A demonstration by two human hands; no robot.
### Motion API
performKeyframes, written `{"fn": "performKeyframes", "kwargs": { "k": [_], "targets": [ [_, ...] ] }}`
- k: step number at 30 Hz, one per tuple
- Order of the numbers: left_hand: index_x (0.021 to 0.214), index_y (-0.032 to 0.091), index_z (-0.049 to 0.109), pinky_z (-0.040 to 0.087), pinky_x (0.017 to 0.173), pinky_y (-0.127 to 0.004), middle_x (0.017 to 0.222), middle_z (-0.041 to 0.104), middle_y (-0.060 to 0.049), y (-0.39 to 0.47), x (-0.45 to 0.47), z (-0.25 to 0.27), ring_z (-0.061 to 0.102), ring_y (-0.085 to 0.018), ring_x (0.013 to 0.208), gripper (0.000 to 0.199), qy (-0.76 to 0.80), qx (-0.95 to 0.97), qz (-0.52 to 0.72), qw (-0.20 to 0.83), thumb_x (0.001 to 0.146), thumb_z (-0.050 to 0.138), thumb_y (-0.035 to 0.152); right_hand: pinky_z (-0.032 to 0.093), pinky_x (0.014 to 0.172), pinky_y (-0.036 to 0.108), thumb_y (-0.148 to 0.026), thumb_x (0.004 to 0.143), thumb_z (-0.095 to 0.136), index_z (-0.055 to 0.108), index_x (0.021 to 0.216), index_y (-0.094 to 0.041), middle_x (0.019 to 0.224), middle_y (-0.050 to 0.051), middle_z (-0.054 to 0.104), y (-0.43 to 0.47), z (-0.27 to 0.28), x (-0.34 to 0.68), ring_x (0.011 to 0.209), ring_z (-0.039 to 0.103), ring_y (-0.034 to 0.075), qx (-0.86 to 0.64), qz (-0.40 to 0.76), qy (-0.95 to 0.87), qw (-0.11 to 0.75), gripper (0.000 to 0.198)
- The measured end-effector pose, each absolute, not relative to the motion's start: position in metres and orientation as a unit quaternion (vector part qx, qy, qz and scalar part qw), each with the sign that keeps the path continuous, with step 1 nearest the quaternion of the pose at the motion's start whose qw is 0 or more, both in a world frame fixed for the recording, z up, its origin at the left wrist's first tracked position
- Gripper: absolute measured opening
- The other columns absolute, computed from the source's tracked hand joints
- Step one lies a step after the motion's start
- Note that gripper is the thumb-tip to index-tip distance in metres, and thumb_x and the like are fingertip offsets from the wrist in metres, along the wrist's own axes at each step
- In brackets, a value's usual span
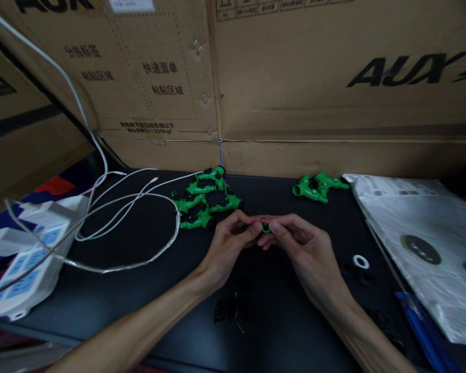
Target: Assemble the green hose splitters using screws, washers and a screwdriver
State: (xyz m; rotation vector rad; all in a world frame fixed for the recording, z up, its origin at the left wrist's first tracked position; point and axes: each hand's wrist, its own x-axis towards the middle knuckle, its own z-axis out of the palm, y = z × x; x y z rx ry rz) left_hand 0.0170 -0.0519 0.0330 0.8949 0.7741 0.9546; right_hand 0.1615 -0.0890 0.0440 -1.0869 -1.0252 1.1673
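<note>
Left of the white package (396,210), a small green part (265,228) is pinched by left hand (230,239) and right hand (307,246). Fingers are nearly closed around it.

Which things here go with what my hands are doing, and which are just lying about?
Likely part of the job:
small green piece between the left hand and right hand
green fittings
white ring
small black parts

Probably just lying about:
power strip
white cable
cardboard box
silvery package
blue item
</note>
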Motion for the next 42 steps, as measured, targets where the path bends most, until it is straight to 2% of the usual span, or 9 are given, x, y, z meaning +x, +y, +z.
{"fn": "performKeyframes", "kwargs": {
  "k": [4, 7, 19, 23, 27, 31, 34, 37, 42],
  "targets": [
    [0.078, 0.015, 0.059, 0.052, 0.073, -0.026, 0.098, 0.074, -0.004, -0.053, 0.018, 0.034, 0.061, -0.010, 0.076, 0.026, 0.341, 0.394, 0.440, 0.731, 0.085, 0.078, 0.030, 0.059, 0.064, 0.021, -0.032, 0.089, 0.076, 0.070, 0.096, -0.019, 0.083, 0.001, 0.076, -0.088, 0.041, 0.158, 0.067, 0.071, 0.010, -0.460, 0.490, -0.437, 0.598, 0.015],
    [0.077, 0.015, 0.057, 0.053, 0.075, -0.027, 0.103, 0.076, -0.005, -0.053, 0.018, 0.035, 0.063, -0.011, 0.079, 0.026, 0.345, 0.386, 0.442, 0.732, 0.085, 0.078, 0.029, 0.060, 0.062, 0.023, -0.031, 0.086, 0.079, 0.061, 0.106, -0.024, 0.090, -0.002, 0.076, -0.087, 0.039, 0.157, 0.066, 0.072, 0.012, -0.445, 0.494, -0.416, 0.621, 0.028],
    [0.078, 0.015, 0.065, 0.051, 0.072, -0.023, 0.091, 0.073, -0.002, -0.055, 0.019, 0.035, 0.063, -0.011, 0.081, 0.023, 0.375, 0.386, 0.457, 0.708, 0.081, 0.081, 0.032, 0.060, 0.061, 0.021, -0.030, 0.087, 0.078, 0.067, 0.092, -0.019, 0.081, -0.001, 0.074, -0.089, 0.037, 0.152, 0.062, 0.072, 0.010, -0.454, 0.507, -0.393, 0.619, 0.017],
    [0.089, 0.018, 0.072, 0.055, 0.077, -0.024, 0.096, 0.072, -0.002, -0.051, 0.019, 0.034, 0.065, -0.014, 0.088, 0.020, 0.383, 0.438, 0.447, 0.680, 0.085, 0.077, 0.037, 0.060, 0.065, 0.020, -0.031, 0.085, 0.080, 0.069, 0.093, -0.019, 0.081, 0.000, 0.074, -0.086, 0.037, 0.156, 0.066, 0.073, 0.011, -0.452, 0.525, -0.367, 0.621, 0.018],
    [0.109, 0.025, 0.077, 0.058, 0.089, -0.031, 0.116, 0.073, -0.004, -0.047, 0.017, 0.032, 0.068, -0.020, 0.106, 0.025, 0.352, 0.508, 0.418, 0.666, 0.090, 0.071, 0.040, 0.062, 0.077, 0.024, -0.031, 0.085, 0.079, 0.070, 0.097, -0.020, 0.086, 0.001, 0.076, -0.083, 0.042, 0.164, 0.075, 0.075, 0.013, -0.440, 0.558, -0.319, 0.627, 0.018],
    [0.110, 0.025, 0.080, 0.058, 0.090, -0.033, 0.114, 0.076, -0.007, -0.039, 0.014, 0.030, 0.070, -0.022, 0.106, 0.028, 0.369, 0.526, 0.407, 0.649, 0.086, 0.076, 0.040, 0.062, 0.081, 0.030, -0.032, 0.087, 0.075, 0.070, 0.098, -0.020, 0.090, 0.003, 0.077, -0.082, 0.049, 0.172, 0.079, 0.075, 0.015, -0.447, 0.587, -0.327, 0.590, 0.016],
    [0.108, 0.023, 0.080, 0.060, 0.086, -0.033, 0.112, 0.076, -0.008, -0.034, 0.012, 0.027, 0.070, -0.023, 0.104, 0.029, 0.369, 0.535, 0.396, 0.649, 0.085, 0.077, 0.040, 0.060, 0.076, 0.032, -0.036, 0.090, 0.071, 0.071, 0.098, -0.019, 0.088, 0.004, 0.075, -0.080, 0.050, 0.181, 0.077, 0.073, 0.017, -0.495, 0.517, -0.408, 0.567, 0.018],
    [0.106, 0.023, 0.080, 0.062, 0.082, -0.031, 0.110, 0.075, -0.007, -0.031, 0.011, 0.024, 0.070, -0.022, 0.103, 0.028, 0.369, 0.542, 0.401, 0.640, 0.086, 0.076, 0.041, 0.056, 0.067, 0.031, -0.037, 0.096, 0.061, 0.071, 0.104, -0.020, 0.084, 0.004, 0.072, -0.077, 0.045, 0.191, 0.073, 0.068, 0.016, -0.572, 0.353, -0.553, 0.493, 0.022],
    [0.111, 0.023, 0.078, 0.060, 0.083, -0.030, 0.115, 0.073, -0.007, -0.031, 0.009, 0.023, 0.068, -0.022, 0.107, 0.029, 0.369, 0.574, 0.398, 0.614, 0.090, 0.070, 0.042, 0.054, 0.076, 0.038, -0.029, 0.088, 0.069, 0.071, 0.118, -0.025, 0.111, 0.006, 0.073, -0.074, 0.030, 0.198, 0.081, 0.065, 0.019, -0.575, 0.268, -0.675, 0.376, 0.030]
  ]
}}
